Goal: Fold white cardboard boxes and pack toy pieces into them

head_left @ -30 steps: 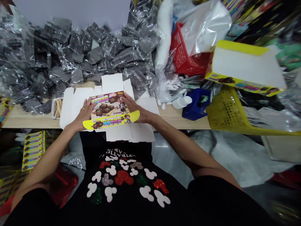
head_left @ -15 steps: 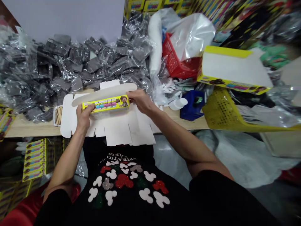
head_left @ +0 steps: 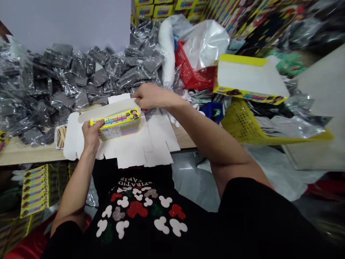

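Note:
My left hand (head_left: 91,135) grips the left end of a small yellow printed carton (head_left: 118,126), thumb on its printed face. The carton is tilted, and its long white lid flap (head_left: 107,109) stands raised along the far edge. At the flap's right end is my right hand (head_left: 151,95), fingers curled and closed on that corner; the fingertips are partly hidden. Beneath the carton, flat white unfolded cardboard blanks (head_left: 134,149) lie on the wooden table and stick out over its front edge.
Grey items in clear bags (head_left: 107,72) heap along the back. A tray of wooden sticks (head_left: 61,137) sits at left. On the right are a red basket (head_left: 184,68), an open display box (head_left: 250,77) and a yellow basket (head_left: 237,122). Stacked yellow cartons (head_left: 35,190) stand below left.
My right hand has risen from the carton's right end to the upper corner of its flap. The carton has tipped so more of its side shows. The view has shifted to the right.

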The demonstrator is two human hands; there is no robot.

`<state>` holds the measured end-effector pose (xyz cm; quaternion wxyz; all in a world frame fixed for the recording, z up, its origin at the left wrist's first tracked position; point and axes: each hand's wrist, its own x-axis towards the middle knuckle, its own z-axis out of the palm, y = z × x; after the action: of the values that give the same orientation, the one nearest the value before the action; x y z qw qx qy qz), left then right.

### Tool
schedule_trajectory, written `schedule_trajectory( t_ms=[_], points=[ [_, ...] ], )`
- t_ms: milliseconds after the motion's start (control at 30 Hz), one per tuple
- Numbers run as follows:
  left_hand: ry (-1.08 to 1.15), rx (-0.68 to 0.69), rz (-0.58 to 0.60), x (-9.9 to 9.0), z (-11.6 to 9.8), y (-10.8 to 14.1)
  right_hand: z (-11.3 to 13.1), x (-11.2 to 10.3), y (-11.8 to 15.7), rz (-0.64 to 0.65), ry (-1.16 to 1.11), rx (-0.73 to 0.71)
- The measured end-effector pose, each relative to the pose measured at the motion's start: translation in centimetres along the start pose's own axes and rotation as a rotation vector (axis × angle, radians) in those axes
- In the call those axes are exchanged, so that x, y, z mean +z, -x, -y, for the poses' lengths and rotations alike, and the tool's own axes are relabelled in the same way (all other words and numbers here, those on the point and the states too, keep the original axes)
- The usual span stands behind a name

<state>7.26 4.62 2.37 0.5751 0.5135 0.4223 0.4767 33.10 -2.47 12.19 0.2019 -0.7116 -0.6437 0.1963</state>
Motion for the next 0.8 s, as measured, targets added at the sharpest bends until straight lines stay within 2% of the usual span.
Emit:
schedule_trajectory(
  t_ms=[167,233,300,367,467,533,600,667,800],
  points=[
    [-0.016,0.017,0.012,0.3,1.1,-0.1,0.9,1.7,3.7,0.106,0.298,-0.074],
    [-0.001,0.068,0.007,-0.4,1.5,-0.3,0.9,2.9,5.5,0.102,0.318,-0.085],
    [-0.011,0.153,0.039,-1.9,1.3,-0.6,0.6,4.1,6.7,0.047,0.283,-0.083],
    [-0.17,0.277,0.114,-3.9,-0.1,-1.1,0.0,5.1,7.4,0.005,0.243,-0.084],
    [-0.624,0.43,0.22,-6.4,-3.7,-1.8,-0.7,6.0,7.5,-0.019,0.221,-0.105],
    [-0.793,0.377,0.27,-6.7,-5.9,-2.2,-1.0,6.3,7.3,-0.035,0.218,-0.104],
    [-0.776,0.223,0.303,-6.1,-7.1,-2.4,-1.0,6.4,7.2,-0.048,0.207,-0.102],
    [-0.739,0.126,0.318,-5.4,-7.3,-2.5,-0.8,6.5,7.1,-0.053,0.192,-0.099],
    [-0.924,0.215,0.303,-5.8,-6.5,-2.9,-0.2,6.4,6.8,-0.047,0.182,-0.078]
  ],
)
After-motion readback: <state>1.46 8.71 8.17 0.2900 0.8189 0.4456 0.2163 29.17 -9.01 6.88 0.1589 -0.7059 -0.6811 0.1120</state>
